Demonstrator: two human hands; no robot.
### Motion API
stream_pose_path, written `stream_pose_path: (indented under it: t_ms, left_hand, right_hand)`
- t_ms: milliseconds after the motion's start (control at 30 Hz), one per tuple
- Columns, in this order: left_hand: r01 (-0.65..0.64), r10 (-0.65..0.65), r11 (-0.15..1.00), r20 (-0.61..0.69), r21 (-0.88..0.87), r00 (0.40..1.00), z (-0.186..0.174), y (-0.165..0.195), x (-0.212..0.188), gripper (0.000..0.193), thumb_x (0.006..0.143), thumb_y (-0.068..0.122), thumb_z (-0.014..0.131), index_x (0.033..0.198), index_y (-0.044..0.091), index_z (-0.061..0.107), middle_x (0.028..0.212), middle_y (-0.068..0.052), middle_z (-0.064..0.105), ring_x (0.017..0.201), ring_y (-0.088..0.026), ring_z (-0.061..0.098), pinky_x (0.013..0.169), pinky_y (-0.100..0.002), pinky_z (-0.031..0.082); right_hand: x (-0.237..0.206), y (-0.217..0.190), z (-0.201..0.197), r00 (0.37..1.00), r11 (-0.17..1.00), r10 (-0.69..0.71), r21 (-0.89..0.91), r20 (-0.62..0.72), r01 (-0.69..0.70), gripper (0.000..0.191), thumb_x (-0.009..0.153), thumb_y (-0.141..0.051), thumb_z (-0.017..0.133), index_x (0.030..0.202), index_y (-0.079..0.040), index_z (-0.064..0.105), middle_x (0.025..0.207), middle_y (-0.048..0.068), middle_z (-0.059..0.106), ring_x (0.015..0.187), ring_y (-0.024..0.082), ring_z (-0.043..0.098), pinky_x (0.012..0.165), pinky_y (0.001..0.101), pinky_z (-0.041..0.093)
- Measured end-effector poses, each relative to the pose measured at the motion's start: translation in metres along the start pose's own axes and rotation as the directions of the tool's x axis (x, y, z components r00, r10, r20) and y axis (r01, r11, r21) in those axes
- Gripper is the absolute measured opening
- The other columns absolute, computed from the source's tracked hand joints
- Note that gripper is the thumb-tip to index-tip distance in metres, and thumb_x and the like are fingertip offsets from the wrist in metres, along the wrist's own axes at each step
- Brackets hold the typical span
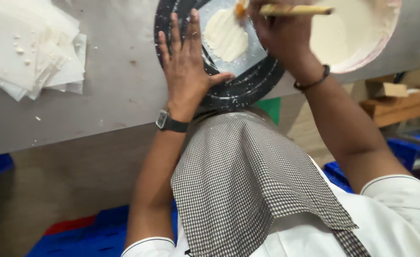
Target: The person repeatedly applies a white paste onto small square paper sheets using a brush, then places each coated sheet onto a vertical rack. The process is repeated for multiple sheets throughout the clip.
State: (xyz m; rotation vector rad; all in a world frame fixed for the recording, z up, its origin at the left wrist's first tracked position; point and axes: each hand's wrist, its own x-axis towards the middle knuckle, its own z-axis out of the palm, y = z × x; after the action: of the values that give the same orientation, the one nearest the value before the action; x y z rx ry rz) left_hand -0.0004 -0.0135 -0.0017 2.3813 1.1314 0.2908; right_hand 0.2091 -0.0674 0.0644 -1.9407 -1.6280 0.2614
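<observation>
A grey worktable holds a stack of thin white sheets at one end. The left hand lies flat, fingers spread, on a black round turntable carrying a pasted sheet. The right hand grips a wooden-handled brush beside a paste bowl. Blue crates and cardboard boxes sit below.

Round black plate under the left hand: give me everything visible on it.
The black plate is round, dark and dull, with white specks and smears on its rim. It lies flat on the grey table, overhanging the near edge; its top is cut off by the frame. A square grey sheet with a pale paste patch rests on it. The left hand presses flat on its left rim; the right hand holds a wooden-handled brush over it.
</observation>
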Motion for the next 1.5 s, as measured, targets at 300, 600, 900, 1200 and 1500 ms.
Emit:
stream_pose_path:
  t_ms: [300, 600, 900, 1200, 1500]
  left_hand:
    - [-0.024, 0.022, 0.997, 0.022, 0.068, 1.000, -0.008, -0.005, 0.002, 0.146, 0.064, 0.081, 0.084, 0.166, 0.003, 0.015, 0.175, -0.006, 0.020, 0.162, -0.034, 0.009, 0.131, -0.057, 0.004]
    - [-0.046, 0.045, 0.984, 0.013, 0.171, 0.999, -0.027, 0.009, 0.002, 0.153, 0.048, 0.085, 0.080, 0.160, 0.003, 0.017, 0.167, -0.010, 0.028, 0.155, -0.037, 0.020, 0.124, -0.057, 0.019]
    - [-0.114, 0.122, 0.989, -0.087, 0.089, 0.989, -0.040, 0.009, -0.005, 0.147, 0.058, 0.078, 0.087, 0.166, 0.005, 0.017, 0.167, -0.010, 0.033, 0.155, -0.038, 0.031, 0.128, -0.051, 0.031]
    - [-0.278, 0.277, 0.961, -0.013, -0.015, 0.961, -0.007, -0.026, 0.022, 0.156, 0.060, 0.092, 0.080, 0.166, 0.001, 0.011, 0.175, -0.011, 0.022, 0.163, -0.035, 0.014, 0.135, -0.053, 0.010]
    - [-0.216, 0.217, 0.976, -0.023, 0.040, 0.976, -0.007, -0.017, 0.009, 0.156, 0.059, 0.096, 0.068, 0.164, -0.006, 0.014, 0.174, -0.016, 0.026, 0.162, -0.035, 0.015, 0.133, -0.053, 0.009]
  right_hand:
    - [-0.024, 0.025, 0.009, 0.912, 0.918, -0.389, -0.134, -0.129, 0.373, 0.012, 0.097, 0.000, 0.081, 0.105, -0.007, 0.075, 0.102, 0.007, 0.071, 0.090, 0.026, 0.070, 0.076, 0.0380, 0.054]
    - [-0.026, 0.026, -0.018, 0.930, 0.914, -0.326, 0.194, -0.168, 0.356, 0.006, 0.105, 0.003, 0.075, 0.109, -0.001, 0.072, 0.102, 0.008, 0.073, 0.087, 0.016, 0.071, 0.076, 0.0298, 0.056]
    - [-0.057, 0.048, -0.033, 0.973, 0.785, 0.215, 0.608, -0.089, -0.118, 0.013, 0.103, -0.004, 0.079, 0.112, 0.001, 0.071, 0.105, 0.001, 0.071, 0.088, 0.003, 0.064, 0.072, 0.0167, 0.049]
    - [-0.069, 0.085, -0.023, 0.994, 0.878, 0.076, 0.477, -0.075, -0.031, 0.012, 0.109, -0.002, 0.083, 0.117, 0.000, 0.075, 0.102, 0.003, 0.070, 0.090, 0.005, 0.066, 0.069, 0.0176, 0.051]
    - [-0.066, 0.200, -0.070, 0.942, 0.938, 0.335, 0.094, 0.017, -0.335, 0.009, 0.100, -0.007, 0.085, 0.107, -0.006, 0.079, 0.087, 0.006, 0.070, 0.072, 0.011, 0.060, 0.064, 0.0247, 0.048]
